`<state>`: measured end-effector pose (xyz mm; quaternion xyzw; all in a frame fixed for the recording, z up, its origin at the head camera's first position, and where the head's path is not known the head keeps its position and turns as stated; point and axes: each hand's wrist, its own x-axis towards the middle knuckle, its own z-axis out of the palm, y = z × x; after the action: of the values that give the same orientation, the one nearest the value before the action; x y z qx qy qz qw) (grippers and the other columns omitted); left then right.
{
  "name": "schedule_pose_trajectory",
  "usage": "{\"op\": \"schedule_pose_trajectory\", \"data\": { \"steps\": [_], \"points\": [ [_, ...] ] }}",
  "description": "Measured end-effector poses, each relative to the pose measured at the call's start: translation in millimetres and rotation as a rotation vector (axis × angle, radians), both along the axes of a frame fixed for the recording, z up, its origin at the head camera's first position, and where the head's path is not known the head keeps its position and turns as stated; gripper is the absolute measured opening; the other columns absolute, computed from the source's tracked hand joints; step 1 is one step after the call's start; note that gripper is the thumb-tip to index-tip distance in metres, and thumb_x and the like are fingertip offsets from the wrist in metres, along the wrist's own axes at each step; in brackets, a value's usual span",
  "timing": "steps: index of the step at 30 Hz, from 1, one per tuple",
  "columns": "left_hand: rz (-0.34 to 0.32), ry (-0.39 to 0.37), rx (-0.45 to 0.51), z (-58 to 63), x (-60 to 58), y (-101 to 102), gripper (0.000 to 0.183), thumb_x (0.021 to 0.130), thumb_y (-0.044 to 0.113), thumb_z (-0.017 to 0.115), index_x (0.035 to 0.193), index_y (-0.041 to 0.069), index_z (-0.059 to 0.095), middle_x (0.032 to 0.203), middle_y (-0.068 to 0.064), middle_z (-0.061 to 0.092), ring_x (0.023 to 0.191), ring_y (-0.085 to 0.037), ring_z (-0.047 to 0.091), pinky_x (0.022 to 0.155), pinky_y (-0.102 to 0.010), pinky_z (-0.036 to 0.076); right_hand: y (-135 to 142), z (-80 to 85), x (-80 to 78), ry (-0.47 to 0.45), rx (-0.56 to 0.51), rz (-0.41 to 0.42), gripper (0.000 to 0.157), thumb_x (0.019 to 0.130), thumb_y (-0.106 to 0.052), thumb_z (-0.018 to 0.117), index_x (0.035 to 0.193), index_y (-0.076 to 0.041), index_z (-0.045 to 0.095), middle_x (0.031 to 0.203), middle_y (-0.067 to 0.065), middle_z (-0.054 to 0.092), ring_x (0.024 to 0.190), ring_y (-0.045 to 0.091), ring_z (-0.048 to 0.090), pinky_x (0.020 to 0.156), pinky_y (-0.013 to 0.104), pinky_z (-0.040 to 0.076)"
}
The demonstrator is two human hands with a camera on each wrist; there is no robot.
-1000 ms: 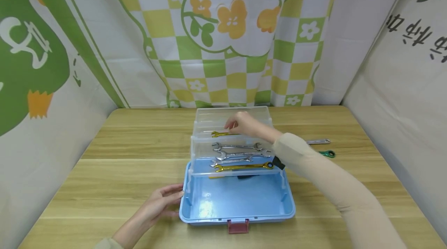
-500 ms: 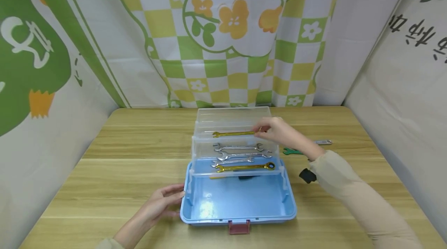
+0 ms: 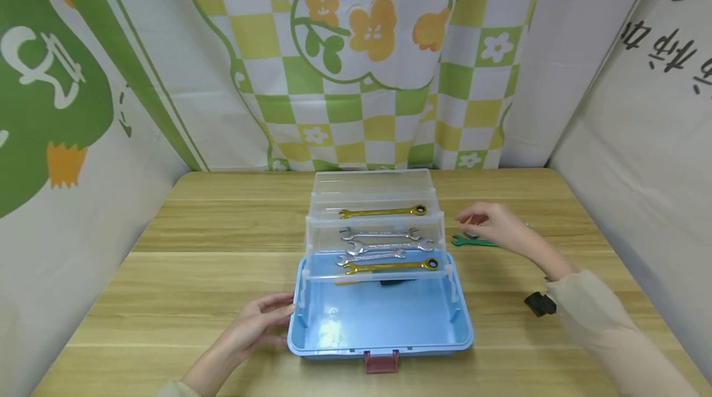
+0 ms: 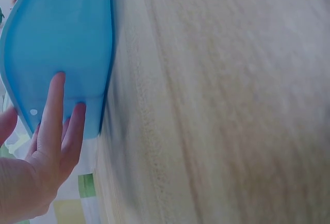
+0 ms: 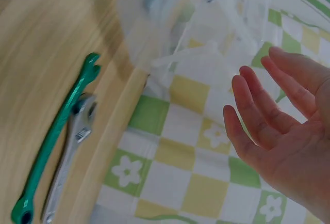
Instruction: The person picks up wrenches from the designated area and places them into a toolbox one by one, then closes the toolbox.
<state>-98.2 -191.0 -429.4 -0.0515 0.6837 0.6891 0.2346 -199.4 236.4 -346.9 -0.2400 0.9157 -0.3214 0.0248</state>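
Note:
An opened blue toolbox (image 3: 384, 316) with tiered clear plastic trays (image 3: 319, 236) stands mid-table. At its left end wall my left hand (image 3: 245, 329) rests with extended fingers; the left wrist view shows the fingertips against the blue side. A gold ratcheting wrench (image 3: 378, 213) lies in the upper tray. Several silver open-end wrenches (image 3: 389, 234) and another gold ratcheting wrench (image 3: 384, 268) fill the lower one. My right hand (image 3: 500, 228), holding nothing, hovers right of the box with loosely bent fingers. Below it lie a green ratcheting wrench (image 5: 54, 131) and a silver adjustable wrench (image 5: 67, 157).
A maroon latch (image 3: 381, 362) hangs at the toolbox front. Something with yellow and black parts (image 3: 397, 282) is partly hidden under the lower tray. The wooden table (image 3: 194, 248) ends at a patterned curtain (image 3: 356, 112) behind, with white cloth walls on both sides.
My right hand has let go of the gold wrench in the upper tray and moved right, over the green and adjustable wrenches. The left hand has stayed at the box.

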Motion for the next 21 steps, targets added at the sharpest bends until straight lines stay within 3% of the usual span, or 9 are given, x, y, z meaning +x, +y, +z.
{"op": "schedule_pose_trajectory", "data": {
  "steps": [6, 13, 21],
  "points": [
    [-0.002, 0.001, -0.007, 0.2, -0.9, 0.5, 0.063, 0.084, 0.02, 0.058, 0.13, -0.012, 0.028, 0.122, -0.021, 0.048, 0.092, -0.023, 0.058, 0.073, -0.042, 0.053, 18.5, -17.4, 0.2, 0.006, 0.079, 0.002, 0.019, 0.083, -0.008, 0.059, 0.101, -0.002, 0.064, 0.098, 0.013, 0.064, 0.083, 0.02, 0.059, 0.072, 0.035, 0.052],
    [-0.003, 0.006, -0.002, 0.0, -0.9, 0.1, 0.063, 0.083, 0.019, 0.059, 0.129, -0.012, 0.029, 0.117, -0.018, 0.052, 0.091, -0.024, 0.059, 0.072, -0.042, 0.053, 33.8, -35.3, -6.0, 0.036, 0.125, 0.008, 0.019, 0.077, 0.001, 0.062, 0.095, 0.006, 0.063, 0.09, 0.019, 0.064, 0.072, 0.021, 0.058, 0.06, 0.027, 0.051],
    [-0.007, 0.016, -0.009, -1.2, -0.3, -0.2, 0.063, 0.084, 0.019, 0.058, 0.129, -0.013, 0.028, 0.121, -0.022, 0.047, 0.093, -0.024, 0.058, 0.073, -0.043, 0.053, 52.1, -56.1, -13.0, 0.018, 0.175, -0.008, 0.023, 0.074, 0.003, 0.063, 0.097, 0.008, 0.061, 0.088, 0.02, 0.063, 0.075, 0.027, 0.058, 0.065, 0.038, 0.052]
  ]
}}
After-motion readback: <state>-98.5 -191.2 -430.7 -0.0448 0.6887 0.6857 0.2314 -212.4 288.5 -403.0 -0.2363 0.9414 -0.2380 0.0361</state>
